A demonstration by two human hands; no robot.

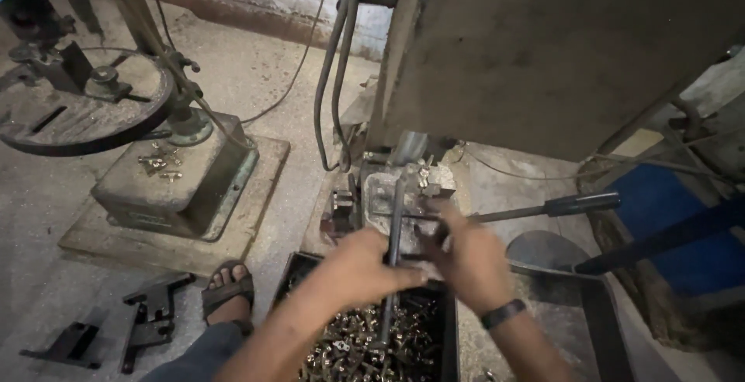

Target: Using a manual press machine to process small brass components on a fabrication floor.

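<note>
While bent over machine fixture: left hand wrapped shut around grey metal rod, rod upright, lower end above black bin of small brass parts. Right hand at fixture just beside rod; fingers blurred, grip state cannot be told. Lever handle well right.

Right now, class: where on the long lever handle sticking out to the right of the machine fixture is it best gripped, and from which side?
Grip the lever handle at its dark sleeved end, farthest from the fixture. It lies almost level, pointing right, with open space above, so come down from above and wrap around it. The thicker sleeve looks made for the palm. The right hand is nearest; the left hand is at the upright rod.
</note>
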